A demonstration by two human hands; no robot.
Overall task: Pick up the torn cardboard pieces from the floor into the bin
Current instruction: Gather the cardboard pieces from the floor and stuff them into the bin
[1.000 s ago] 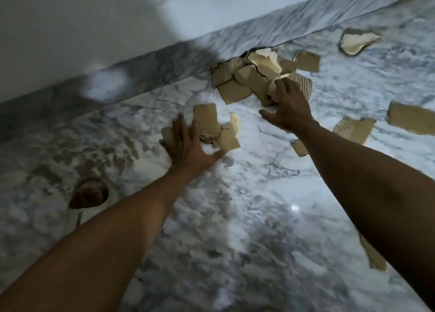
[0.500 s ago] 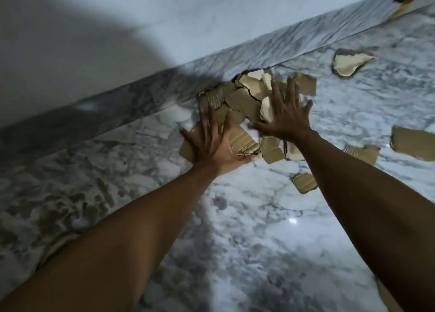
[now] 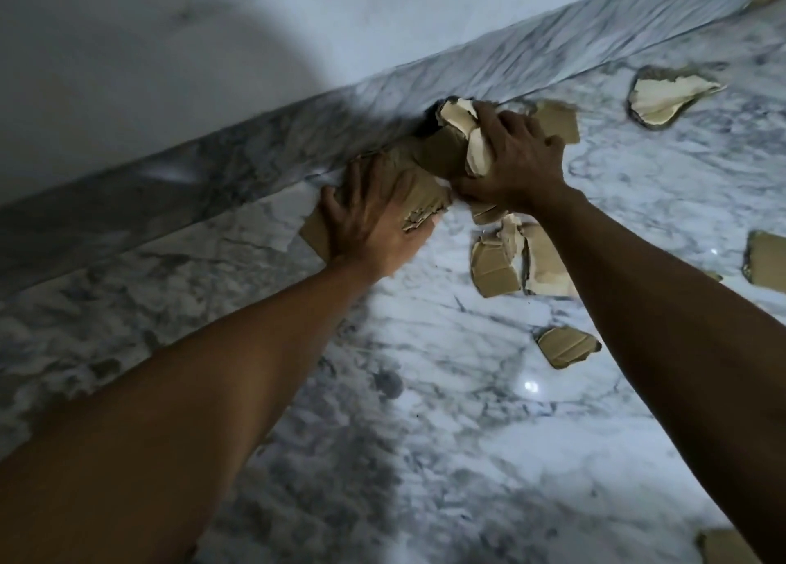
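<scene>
Mid-frame, left hand (image 3: 374, 218) presses flat and right hand (image 3: 514, 159) clutches the cardboard pile (image 3: 429, 159). Risk: loose scraps (image 3: 495, 265) below slip out when lifted.

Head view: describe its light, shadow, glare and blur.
Head view: dim overall; a broad shadow darkens the wall on the left; a small glare spot shines on the marble floor; both hands, left and right, look slightly motion-blurred on the cardboard pile.
</scene>
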